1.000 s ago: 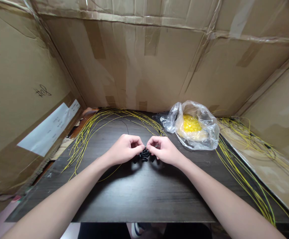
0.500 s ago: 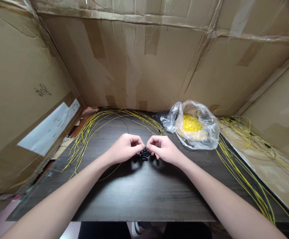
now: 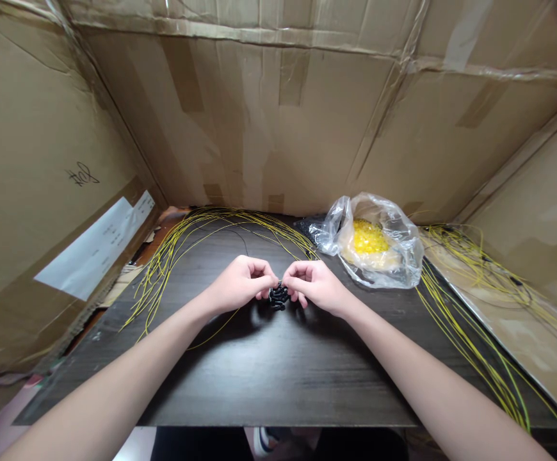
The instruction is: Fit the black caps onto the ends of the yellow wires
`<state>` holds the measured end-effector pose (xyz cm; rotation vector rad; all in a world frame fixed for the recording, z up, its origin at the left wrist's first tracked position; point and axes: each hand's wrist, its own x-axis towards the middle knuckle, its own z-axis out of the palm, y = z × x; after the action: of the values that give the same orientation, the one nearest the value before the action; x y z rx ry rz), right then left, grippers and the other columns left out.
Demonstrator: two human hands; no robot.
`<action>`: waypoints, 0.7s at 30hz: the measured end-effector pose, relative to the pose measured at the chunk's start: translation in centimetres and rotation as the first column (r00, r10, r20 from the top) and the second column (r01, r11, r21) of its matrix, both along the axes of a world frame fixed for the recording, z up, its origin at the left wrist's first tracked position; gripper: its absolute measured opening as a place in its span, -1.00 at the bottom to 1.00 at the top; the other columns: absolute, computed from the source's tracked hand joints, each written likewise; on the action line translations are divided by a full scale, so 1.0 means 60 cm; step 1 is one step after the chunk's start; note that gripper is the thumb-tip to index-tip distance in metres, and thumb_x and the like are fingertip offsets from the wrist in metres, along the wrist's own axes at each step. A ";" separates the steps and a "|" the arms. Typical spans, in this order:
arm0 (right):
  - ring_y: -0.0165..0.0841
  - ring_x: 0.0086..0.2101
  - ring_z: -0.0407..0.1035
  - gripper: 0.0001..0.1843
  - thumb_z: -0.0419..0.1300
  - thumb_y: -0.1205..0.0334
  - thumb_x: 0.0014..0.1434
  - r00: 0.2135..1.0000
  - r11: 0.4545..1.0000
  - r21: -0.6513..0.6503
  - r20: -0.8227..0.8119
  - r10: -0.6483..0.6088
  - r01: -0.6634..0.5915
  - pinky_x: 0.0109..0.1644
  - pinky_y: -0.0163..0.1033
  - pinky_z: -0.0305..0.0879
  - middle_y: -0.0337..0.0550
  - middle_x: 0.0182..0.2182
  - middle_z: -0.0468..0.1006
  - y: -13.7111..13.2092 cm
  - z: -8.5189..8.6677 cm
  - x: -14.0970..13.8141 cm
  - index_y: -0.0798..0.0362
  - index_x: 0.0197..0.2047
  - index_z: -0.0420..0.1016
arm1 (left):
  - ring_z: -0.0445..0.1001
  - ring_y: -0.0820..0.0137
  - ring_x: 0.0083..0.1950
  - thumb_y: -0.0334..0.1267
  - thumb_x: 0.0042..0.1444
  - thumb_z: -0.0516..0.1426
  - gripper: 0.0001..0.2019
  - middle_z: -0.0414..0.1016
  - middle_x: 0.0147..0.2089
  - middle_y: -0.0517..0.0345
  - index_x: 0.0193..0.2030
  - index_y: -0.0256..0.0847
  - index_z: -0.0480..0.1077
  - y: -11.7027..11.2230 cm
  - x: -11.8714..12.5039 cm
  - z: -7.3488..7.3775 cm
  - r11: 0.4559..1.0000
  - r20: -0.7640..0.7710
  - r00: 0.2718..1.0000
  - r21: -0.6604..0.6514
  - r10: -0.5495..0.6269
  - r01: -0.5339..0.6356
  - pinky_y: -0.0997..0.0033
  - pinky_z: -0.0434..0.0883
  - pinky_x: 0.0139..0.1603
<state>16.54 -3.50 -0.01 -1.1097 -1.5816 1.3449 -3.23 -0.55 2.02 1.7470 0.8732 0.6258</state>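
Observation:
My left hand (image 3: pixel 247 282) and my right hand (image 3: pixel 313 283) face each other over the middle of the dark table, fingertips almost meeting. Each is closed in a pinch of thumb and forefinger, and whatever sits between the fingertips is too small to make out. Just below the fingertips is a small cluster of black pieces (image 3: pixel 278 299), partly covered by the fingers. One thin yellow wire (image 3: pixel 218 331) curves over the tabletop and disappears beneath my left hand.
A bundle of yellow wires (image 3: pixel 163 256) arcs along the table's (image 3: pixel 278 384) back left. Behind my right hand stands a clear plastic bag (image 3: pixel 406 259) with small yellow pieces (image 3: pixel 371 237). More yellow wires (image 3: pixel 470 346) run down the right side. Cardboard walls (image 3: pixel 278 128) enclose the table.
My left hand has shifted very slightly up and left. The wire's visible end by that hand has moved a little; my right hand stays almost in place.

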 end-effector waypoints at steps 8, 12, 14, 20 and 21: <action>-0.51 -0.63 0.28 -0.84 0.18 0.19 0.14 0.998 0.999 0.026 0.058 0.020 -0.021 -0.62 -0.42 0.17 -0.28 -0.57 0.42 0.000 -0.005 -0.003 0.12 -0.36 0.40 | 0.31 0.51 -0.54 -0.37 -0.02 0.16 -0.91 0.39 -0.59 0.25 -0.50 -0.29 0.43 -0.005 0.006 0.005 1.000 -0.021 1.000 -0.006 0.008 -0.008 0.50 0.29 -0.45; -0.45 -0.46 0.34 -0.93 0.18 0.27 0.13 0.984 0.952 0.298 0.133 -0.120 0.075 -0.44 -0.38 0.26 -0.24 -0.47 0.44 -0.004 -0.003 0.000 0.09 -0.33 0.40 | 0.31 0.51 -0.54 -0.37 -0.02 0.15 -0.92 0.39 -0.59 0.26 -0.49 -0.29 0.44 -0.001 0.006 -0.002 0.999 -0.020 0.999 -0.005 0.036 -0.036 0.50 0.29 -0.46; -0.45 -0.44 0.31 -0.96 0.18 0.32 0.12 0.963 0.884 0.447 0.148 -0.224 0.136 -0.38 -0.36 0.25 -0.25 -0.45 0.42 -0.009 0.003 0.002 0.08 -0.31 0.38 | 0.31 0.51 -0.54 -0.36 -0.02 0.14 -0.91 0.38 -0.59 0.26 -0.48 -0.29 0.44 0.001 0.005 -0.005 0.999 -0.022 0.999 0.001 0.049 -0.049 0.49 0.29 -0.46; -0.44 -0.48 0.25 -0.93 0.15 0.37 0.13 0.929 0.794 0.599 0.344 -0.138 -0.104 -0.36 -0.32 0.17 -0.26 -0.50 0.40 -0.021 0.011 0.005 0.06 -0.39 0.38 | 0.32 0.50 -0.55 -0.38 -0.05 0.12 -0.92 0.37 -0.59 0.25 -0.51 -0.28 0.41 -0.002 0.007 -0.003 0.999 -0.066 0.997 0.028 0.046 -0.044 0.50 0.26 -0.49; -0.44 -0.47 0.26 -0.92 0.15 0.37 0.13 0.917 0.786 0.602 0.378 -0.127 -0.139 -0.35 -0.31 0.16 -0.26 -0.50 0.41 -0.020 0.009 0.005 0.06 -0.40 0.38 | 0.32 0.50 -0.55 -0.38 -0.05 0.11 -0.91 0.37 -0.60 0.25 -0.51 -0.28 0.41 -0.003 0.008 -0.002 0.999 -0.072 0.997 0.031 0.037 -0.035 0.50 0.26 -0.49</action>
<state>16.82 -4.73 0.53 -0.9807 -2.1174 0.5046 -2.77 -0.73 1.88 1.7931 0.9519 0.6048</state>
